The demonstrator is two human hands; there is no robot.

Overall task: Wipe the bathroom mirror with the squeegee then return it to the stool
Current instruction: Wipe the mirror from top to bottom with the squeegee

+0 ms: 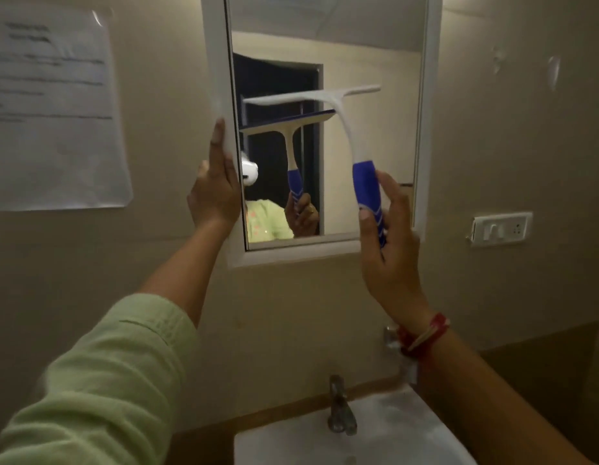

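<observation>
Right hand (pixel 388 243) fingers wrap squeegee (pixel 341 129) handle, blade across mirror (pixel 368 162); left hand (pixel 214 186), fingers flat, braces frame, likely for steadiness.

We face the mirror (pixel 368 135) hung on the wall above the sink (pixel 385 431), with the tap (pixel 340 409) at the sink's back edge below it. A paper notice (pixel 53 109) hangs on the wall to the mirror's left, a switch plate (pixel 501 228) to its lower right. Our left hand (pixel 216 182) lies against the mirror's left frame. Our right hand (pixel 388 239) holds the squeegee (pixel 345 129) by its handle in front of the glass, blade uppermost and crosswise.
</observation>
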